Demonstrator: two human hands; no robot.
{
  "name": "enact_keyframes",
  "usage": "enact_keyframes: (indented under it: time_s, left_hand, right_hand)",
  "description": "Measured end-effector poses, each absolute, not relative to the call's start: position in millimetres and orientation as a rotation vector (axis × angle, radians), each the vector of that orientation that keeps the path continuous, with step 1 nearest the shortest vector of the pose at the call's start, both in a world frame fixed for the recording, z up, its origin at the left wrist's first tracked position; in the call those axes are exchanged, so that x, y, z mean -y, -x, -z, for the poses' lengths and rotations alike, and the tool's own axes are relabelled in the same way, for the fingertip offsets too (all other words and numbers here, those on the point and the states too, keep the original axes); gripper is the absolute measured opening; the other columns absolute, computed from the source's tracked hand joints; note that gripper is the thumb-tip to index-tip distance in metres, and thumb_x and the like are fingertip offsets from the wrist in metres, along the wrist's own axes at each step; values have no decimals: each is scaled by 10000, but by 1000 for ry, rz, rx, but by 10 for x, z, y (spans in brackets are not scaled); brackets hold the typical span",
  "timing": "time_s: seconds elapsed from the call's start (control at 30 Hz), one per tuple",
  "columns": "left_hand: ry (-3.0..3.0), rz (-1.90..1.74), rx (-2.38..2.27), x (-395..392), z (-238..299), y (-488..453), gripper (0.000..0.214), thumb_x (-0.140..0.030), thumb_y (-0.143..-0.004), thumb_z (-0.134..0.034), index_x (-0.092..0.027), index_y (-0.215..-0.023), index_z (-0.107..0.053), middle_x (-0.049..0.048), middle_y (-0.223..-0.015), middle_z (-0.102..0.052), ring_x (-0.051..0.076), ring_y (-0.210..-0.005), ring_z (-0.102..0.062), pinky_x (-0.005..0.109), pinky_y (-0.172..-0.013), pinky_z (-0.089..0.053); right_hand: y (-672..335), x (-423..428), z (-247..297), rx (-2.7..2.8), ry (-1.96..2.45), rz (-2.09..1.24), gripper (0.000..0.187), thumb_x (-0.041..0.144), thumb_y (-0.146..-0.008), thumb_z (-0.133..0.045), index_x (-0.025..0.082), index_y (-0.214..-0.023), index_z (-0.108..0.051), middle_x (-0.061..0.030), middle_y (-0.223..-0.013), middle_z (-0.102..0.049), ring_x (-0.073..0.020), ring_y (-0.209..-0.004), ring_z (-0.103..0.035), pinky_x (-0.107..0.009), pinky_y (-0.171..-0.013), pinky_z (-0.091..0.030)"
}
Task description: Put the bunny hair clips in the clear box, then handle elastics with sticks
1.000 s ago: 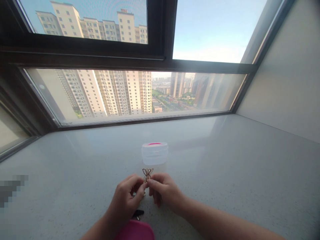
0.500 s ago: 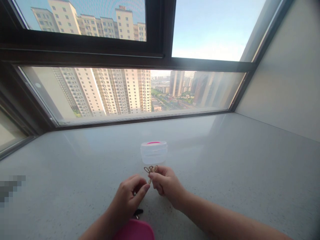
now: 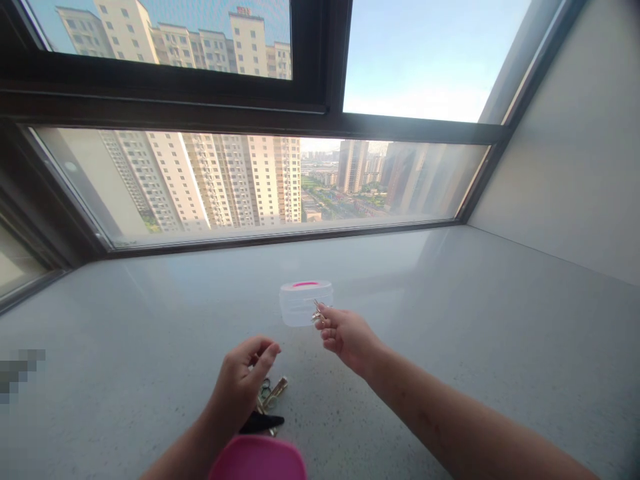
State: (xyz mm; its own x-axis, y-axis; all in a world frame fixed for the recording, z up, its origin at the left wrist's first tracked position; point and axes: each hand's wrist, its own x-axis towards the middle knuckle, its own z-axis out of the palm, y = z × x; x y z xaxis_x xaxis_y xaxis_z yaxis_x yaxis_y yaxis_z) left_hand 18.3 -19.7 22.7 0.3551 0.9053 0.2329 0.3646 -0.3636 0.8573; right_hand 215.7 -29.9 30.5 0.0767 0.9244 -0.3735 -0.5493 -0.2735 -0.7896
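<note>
My right hand (image 3: 345,337) pinches a small gold bow hair clip (image 3: 319,312) between thumb and fingers. It is held up in front of a clear plastic box (image 3: 295,310) with a bright pink handle on its lid. My left hand (image 3: 245,373) is apart from it, fingers curled in and thumb against the forefinger; nothing shows in them. Just beneath this hand lie gold hair clips (image 3: 275,395), a dark ring-shaped piece (image 3: 266,384) and a pointed black piece (image 3: 265,423), partly covered by the hand. A pink container (image 3: 257,460) stands at the bottom edge, cut off by the frame.
The speckled pale sill (image 3: 425,320) spreads around both hands. Dark window frames (image 3: 280,240) border it at the back, with tall buildings outside. A white wall (image 3: 565,173) rises on the right. A blurred-out patch (image 3: 20,373) covers something at the left edge.
My right hand has moved forward and up with the hair clip, away from my left hand. The left has drawn slightly back and left, uncovering the small pieces below it.
</note>
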Motion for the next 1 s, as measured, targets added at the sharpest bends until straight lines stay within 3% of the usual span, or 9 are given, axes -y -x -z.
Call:
enact_keyframes:
  time_s: [0.63, 0.83, 1.0]
  left_hand:
    - [-1636, -1103, -1129, 19, -135, -106, 254, -368, -752, -515, -141, -731, -628, -26, -558, -481, 120, -519, -462, 196, -455, -377]
    - [-1635, -1106, -1139, 0, -118, -89, 249, -364, -761, -512, -144, -737, -628, -25, -568, -485, 117, -526, -461, 192, -456, -377]
    - [-1640, -1105, -1159, -2, -129, -95, 284, -390, -756, -505, -138, -745, -636, -21, -568, -489, 125, -522, -469, 202, -463, -386]
  right_hand:
    - [-2229, 223, -467, 340, 996, -1617, 136, 204, -784, -561, 68, -783, -565, -46, -607, -605, -59, -446, -538, -142, -437, -502]
    - [-2242, 224, -487, 304, 926, -1599, 72, 104, -750, -507, 68, -785, -558, -79, -667, -630, -69, -485, -563, -148, -481, -513]
    - [-2245, 245, -506, 307, 906, -1624, 102, 81, -730, -490, 62, -809, -553, -73, -676, -625, -48, -421, -511, -127, -404, -468]
